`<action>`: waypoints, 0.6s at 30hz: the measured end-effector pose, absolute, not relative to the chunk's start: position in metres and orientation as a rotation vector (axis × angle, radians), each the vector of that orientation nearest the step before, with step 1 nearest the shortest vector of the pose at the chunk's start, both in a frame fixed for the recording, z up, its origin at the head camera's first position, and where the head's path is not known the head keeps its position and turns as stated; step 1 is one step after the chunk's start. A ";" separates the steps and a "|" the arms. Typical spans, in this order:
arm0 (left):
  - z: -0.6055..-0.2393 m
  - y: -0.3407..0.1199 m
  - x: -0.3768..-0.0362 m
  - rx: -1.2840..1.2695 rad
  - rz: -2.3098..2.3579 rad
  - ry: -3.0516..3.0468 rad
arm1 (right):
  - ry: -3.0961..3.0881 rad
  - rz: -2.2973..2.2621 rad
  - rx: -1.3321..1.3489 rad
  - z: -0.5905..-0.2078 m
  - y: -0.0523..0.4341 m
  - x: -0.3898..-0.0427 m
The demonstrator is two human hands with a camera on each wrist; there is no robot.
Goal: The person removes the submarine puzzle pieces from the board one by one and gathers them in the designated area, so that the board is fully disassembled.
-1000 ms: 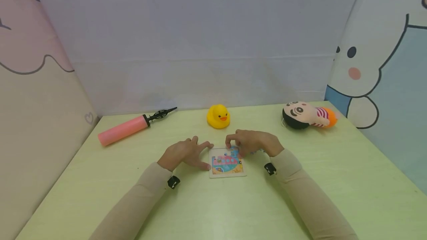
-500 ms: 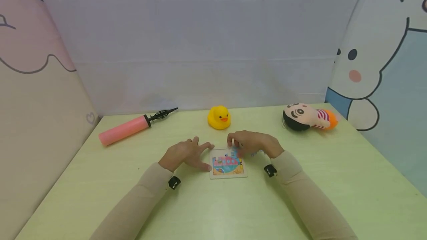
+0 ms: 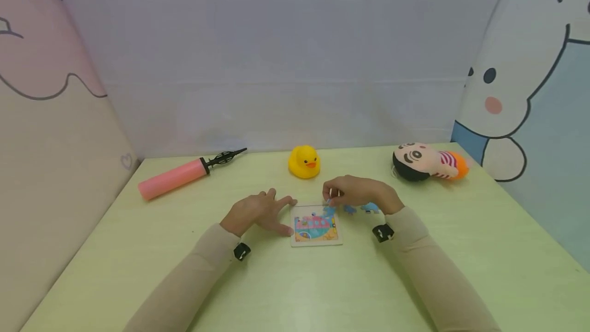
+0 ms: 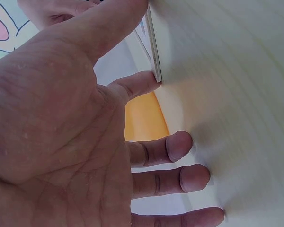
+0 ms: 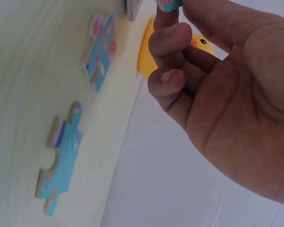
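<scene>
A small square jigsaw board (image 3: 316,244) with a pale frame and a partly filled picture lies on the table in the head view. My left hand (image 3: 258,214) is at its left side, thumb by the lower part and index finger at the upper corner. In the left wrist view the index fingertip touches the board's corner (image 4: 155,61), and the other fingers extend to the tabletop. My right hand (image 3: 352,191) is over the board's upper right corner. Its thumb and fingers pinch a blue jigsaw piece (image 5: 169,4), mostly cut off in the right wrist view.
Two loose jigsaw pieces, one mixed blue and pink (image 5: 100,52) and one light blue (image 5: 64,158), lie right of the board. Behind stand a yellow rubber duck (image 3: 304,162), a pink hand pump (image 3: 172,180) at left and a stuffed doll (image 3: 428,161) at right.
My right hand has lifted slightly and shifted right, uncovering the loose pieces beside the board and the blue piece beneath its fingers. The left hand stays in place at the board's edge.
</scene>
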State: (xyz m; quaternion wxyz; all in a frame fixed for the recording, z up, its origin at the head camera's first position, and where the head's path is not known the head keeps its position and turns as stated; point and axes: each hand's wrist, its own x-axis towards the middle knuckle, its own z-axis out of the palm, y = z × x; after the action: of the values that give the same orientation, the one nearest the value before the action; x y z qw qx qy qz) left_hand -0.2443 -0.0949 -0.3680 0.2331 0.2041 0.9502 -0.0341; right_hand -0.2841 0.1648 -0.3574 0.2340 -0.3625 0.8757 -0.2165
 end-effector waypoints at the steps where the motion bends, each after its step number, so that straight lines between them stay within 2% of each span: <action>1: -0.368 -0.095 -0.244 0.559 -0.092 2.608 | 2.395 -0.603 -0.996 -0.357 0.166 -0.284; 18: -0.366 -0.095 -0.243 0.544 -0.048 2.598 | 2.371 -0.676 -1.080 -0.351 0.208 -0.289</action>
State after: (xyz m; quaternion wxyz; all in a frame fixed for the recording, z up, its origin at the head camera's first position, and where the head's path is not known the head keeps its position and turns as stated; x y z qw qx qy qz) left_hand -0.2432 -0.0950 -0.3665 0.2412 0.1988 0.9497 -0.0177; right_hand -0.2894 0.2084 -0.3514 0.2231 -0.3911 0.8587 -0.2448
